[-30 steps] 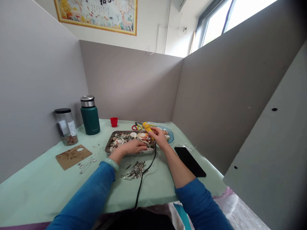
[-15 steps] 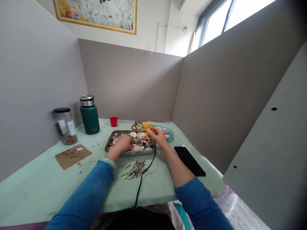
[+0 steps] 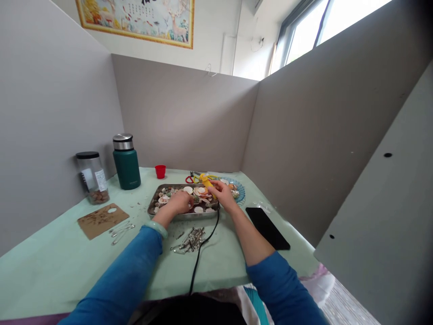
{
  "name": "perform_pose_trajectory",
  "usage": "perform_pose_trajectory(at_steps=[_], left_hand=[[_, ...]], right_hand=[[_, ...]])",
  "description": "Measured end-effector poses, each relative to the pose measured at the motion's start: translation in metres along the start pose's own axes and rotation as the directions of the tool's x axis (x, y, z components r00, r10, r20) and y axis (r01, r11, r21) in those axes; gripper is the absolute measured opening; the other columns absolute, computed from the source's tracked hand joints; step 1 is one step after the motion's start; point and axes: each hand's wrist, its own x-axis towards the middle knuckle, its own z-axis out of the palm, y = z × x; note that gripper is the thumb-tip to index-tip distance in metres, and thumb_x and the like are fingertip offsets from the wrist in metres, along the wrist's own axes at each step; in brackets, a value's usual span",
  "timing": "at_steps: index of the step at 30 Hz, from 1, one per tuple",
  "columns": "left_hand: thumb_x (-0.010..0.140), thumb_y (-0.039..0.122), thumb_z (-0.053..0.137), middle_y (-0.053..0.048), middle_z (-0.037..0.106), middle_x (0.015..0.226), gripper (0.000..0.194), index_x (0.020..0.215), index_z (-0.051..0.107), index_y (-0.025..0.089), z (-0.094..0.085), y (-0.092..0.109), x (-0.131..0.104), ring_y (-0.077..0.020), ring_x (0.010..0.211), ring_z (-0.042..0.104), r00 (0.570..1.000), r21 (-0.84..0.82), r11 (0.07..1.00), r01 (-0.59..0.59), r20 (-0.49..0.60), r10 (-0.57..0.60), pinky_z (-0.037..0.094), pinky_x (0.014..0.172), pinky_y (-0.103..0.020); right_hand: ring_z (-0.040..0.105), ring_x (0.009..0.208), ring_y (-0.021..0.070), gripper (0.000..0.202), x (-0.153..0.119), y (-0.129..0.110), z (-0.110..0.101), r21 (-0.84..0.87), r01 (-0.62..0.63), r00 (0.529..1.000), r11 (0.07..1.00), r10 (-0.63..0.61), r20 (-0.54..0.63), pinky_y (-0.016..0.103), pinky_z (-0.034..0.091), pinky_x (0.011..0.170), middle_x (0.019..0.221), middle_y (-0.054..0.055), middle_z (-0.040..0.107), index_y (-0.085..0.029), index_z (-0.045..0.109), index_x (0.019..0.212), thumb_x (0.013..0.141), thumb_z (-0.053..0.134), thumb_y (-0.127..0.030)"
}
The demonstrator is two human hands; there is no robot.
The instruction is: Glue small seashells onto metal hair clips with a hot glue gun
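Note:
A metal tray (image 3: 189, 216) full of shells and small stones sits in the middle of the green-covered table. Over its middle, my left hand (image 3: 181, 202) reaches down among the shells with its fingers drawn together; whatever is at the fingertips is too small to make out. My right hand (image 3: 221, 192) is closed round a yellow glue gun (image 3: 207, 182), held above the tray's right end, with its black cord (image 3: 201, 253) running down toward the table's front edge. Behind the right hand stands a blue plate (image 3: 241, 192) with shells on it.
Metal clips (image 3: 192, 240) lie in a pile before the tray. Leftward are a brown card (image 3: 101, 221), safety pins (image 3: 122, 231), a jar (image 3: 93, 178) and a green flask (image 3: 126, 164). Behind are a red cup (image 3: 160, 172) and scissors (image 3: 192, 178). A black phone-like slab (image 3: 268, 228) lies right.
My left hand has shifted slightly right within the tray, and some white shells near its fingers have moved or been covered. My right hand keeps the glue gun almost where it was.

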Motion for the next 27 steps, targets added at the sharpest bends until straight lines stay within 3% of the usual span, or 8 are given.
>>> perform_pose_trajectory(at_steps=[2, 7, 11, 16, 24, 27], left_hand=[[0.069, 0.027, 0.062, -0.009, 0.065, 0.097, 0.019, 0.085, 0.073, 0.025, -0.004, 0.004, 0.000, -0.0284, 0.100, 0.054, 1.000, 0.072, 0.997, 0.000, -0.020, 0.001, 0.040, 0.085, -0.035], [0.074, 0.023, 0.057, -0.008, 0.065, 0.100, 0.024, 0.093, 0.071, 0.025, -0.011, 0.023, 0.011, -0.0245, 0.102, 0.053, 0.986, 0.138, 0.980, -0.143, -0.069, 0.154, 0.038, 0.087, -0.032], [0.072, 0.023, 0.060, -0.016, 0.065, 0.101, 0.018, 0.086, 0.071, 0.018, -0.002, 0.037, 0.027, -0.0313, 0.109, 0.049, 0.992, 0.149, 0.982, -0.117, -0.022, 0.121, 0.033, 0.093, -0.040], [0.070, 0.018, 0.062, -0.022, 0.064, 0.104, 0.026, 0.094, 0.069, 0.014, 0.009, 0.045, 0.035, -0.0352, 0.109, 0.050, 0.994, 0.132, 0.987, -0.095, -0.039, 0.101, 0.029, 0.096, -0.046], [0.070, 0.023, 0.059, -0.017, 0.068, 0.090, 0.016, 0.080, 0.069, 0.015, 0.000, 0.036, 0.028, -0.0326, 0.096, 0.059, 0.993, 0.087, 0.992, -0.093, -0.061, 0.099, 0.038, 0.088, -0.041], [0.069, 0.021, 0.059, -0.011, 0.069, 0.086, 0.018, 0.084, 0.068, 0.017, -0.012, 0.025, 0.024, -0.0268, 0.089, 0.062, 0.989, -0.140, 0.989, -0.051, -0.145, 0.031, 0.043, 0.081, -0.035]], right_hand=[[0.058, 0.060, 0.0157, 0.040, 0.001, 0.001, -0.001, -0.005, 0.002, 1.000, 1.000, -0.002, -0.004, 0.026, 0.043, 0.056, 0.066, 0.001, 0.064, -0.016, 0.061, 0.102, 0.070, 0.066, -0.040], [0.057, 0.061, 0.0146, 0.042, 0.002, 0.003, -0.002, -0.015, 0.001, 1.000, 1.000, -0.001, 0.002, 0.025, 0.043, 0.056, 0.067, 0.001, 0.064, -0.015, 0.061, 0.104, 0.071, 0.066, -0.040], [0.057, 0.061, 0.0140, 0.039, 0.002, 0.001, -0.002, -0.010, 0.005, 1.000, 1.000, -0.005, -0.003, 0.025, 0.044, 0.058, 0.068, 0.001, 0.064, -0.015, 0.061, 0.103, 0.071, 0.065, -0.038], [0.056, 0.059, 0.0140, 0.039, 0.003, 0.003, -0.002, 0.000, 0.004, 1.000, 1.000, -0.004, -0.010, 0.025, 0.043, 0.055, 0.065, 0.000, 0.062, -0.016, 0.062, 0.102, 0.071, 0.066, -0.038], [0.058, 0.062, 0.0149, 0.038, 0.004, 0.004, -0.003, 0.009, 0.028, 1.000, 1.000, -0.027, -0.006, 0.026, 0.044, 0.059, 0.067, 0.001, 0.064, -0.016, 0.061, 0.102, 0.072, 0.065, -0.038], [0.057, 0.061, 0.0145, 0.040, 0.002, 0.001, -0.003, -0.004, 0.016, 1.000, 1.000, -0.016, -0.009, 0.025, 0.043, 0.058, 0.066, 0.000, 0.063, -0.015, 0.061, 0.103, 0.072, 0.065, -0.039]])
